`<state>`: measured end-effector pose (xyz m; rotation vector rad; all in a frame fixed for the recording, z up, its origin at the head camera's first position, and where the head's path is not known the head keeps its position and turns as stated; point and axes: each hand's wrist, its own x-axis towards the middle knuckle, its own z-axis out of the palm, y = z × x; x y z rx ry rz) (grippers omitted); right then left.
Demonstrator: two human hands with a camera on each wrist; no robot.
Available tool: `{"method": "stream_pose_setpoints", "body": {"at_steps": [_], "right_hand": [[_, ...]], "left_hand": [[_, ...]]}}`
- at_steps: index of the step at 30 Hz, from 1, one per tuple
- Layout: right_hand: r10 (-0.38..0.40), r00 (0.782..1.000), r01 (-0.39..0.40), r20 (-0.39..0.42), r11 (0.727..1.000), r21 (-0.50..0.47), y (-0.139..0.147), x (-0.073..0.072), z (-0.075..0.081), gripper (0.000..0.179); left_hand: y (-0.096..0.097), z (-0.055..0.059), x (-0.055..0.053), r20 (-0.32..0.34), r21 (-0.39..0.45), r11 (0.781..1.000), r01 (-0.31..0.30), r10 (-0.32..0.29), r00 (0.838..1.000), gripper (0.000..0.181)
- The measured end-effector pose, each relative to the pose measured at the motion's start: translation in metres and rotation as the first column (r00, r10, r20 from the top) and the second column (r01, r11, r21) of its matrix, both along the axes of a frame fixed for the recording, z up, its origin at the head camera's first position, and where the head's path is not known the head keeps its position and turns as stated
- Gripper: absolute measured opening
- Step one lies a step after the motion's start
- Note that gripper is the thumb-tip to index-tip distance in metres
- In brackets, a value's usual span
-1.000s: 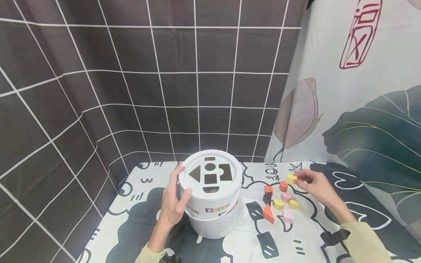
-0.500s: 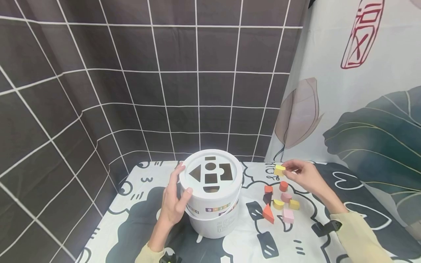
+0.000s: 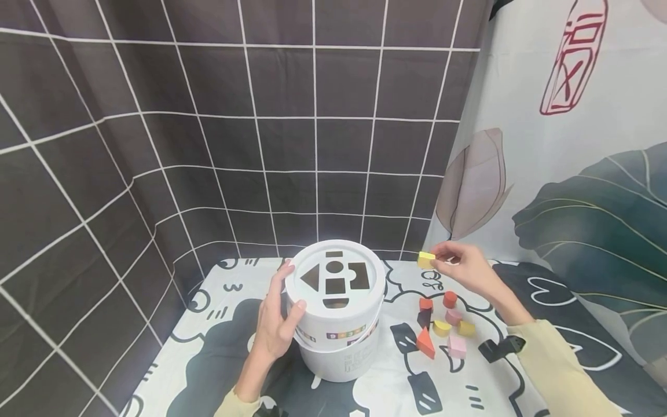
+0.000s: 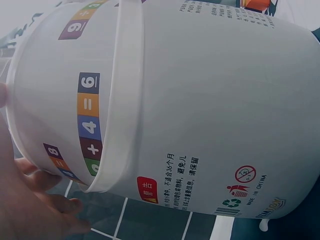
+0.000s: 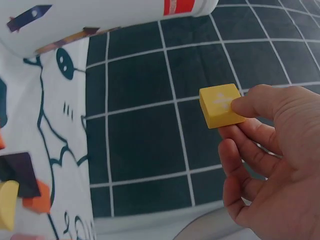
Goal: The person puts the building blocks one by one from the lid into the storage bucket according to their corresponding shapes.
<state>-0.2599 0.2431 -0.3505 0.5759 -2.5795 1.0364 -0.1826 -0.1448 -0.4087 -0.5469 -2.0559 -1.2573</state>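
A white bucket (image 3: 341, 362) stands upright on the patterned cloth. Its lid (image 3: 307, 304) has several cut-out shapes: a triangle, a circle, rectangles and others. My left hand (image 3: 273, 324) rests along the bucket's left side, thumb and fingertips spread at the lid's rim. In the left wrist view, colored number strips (image 4: 90, 125) run round the bucket. To the right, my right hand (image 3: 461, 263) pinches a yellow block (image 5: 220, 105) between thumb and fingers, raised over the cloth's far edge. A pale mark shows on the block's face.
Right of the bucket several loose blocks lie grouped: an orange-red triangle (image 3: 425, 344), a pink block (image 3: 457, 347), a red cylinder (image 3: 450, 299), a dark block (image 3: 424, 318) and yellow pieces. A dark gridded curtain (image 3: 344, 197) hangs behind.
My right hand has carried the yellow block leftward and up, away from the grouped blocks toward the bucket. The left hand has stayed at the bucket.
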Motion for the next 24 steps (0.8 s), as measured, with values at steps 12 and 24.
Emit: {"method": "stream_pose_setpoints", "body": {"at_steps": [12, 24], "right_hand": [[0.042, 0.999, -0.043, -0.013, 0.999, -0.017, -0.025, -0.010, 0.016, 0.016], [0.119, 0.993, -0.119, 0.006, 0.992, -0.050, -0.056, -0.015, 0.035, 0.019]], "left_hand": [[0.001, 0.003, 0.002, 0.016, 0.000, 1.000, -0.001, 0.001, 1.000, 0.067], [0.000, 0.003, 0.002, 0.020, 0.005, 1.000, 0.007, -0.007, 1.000, 0.066]]}}
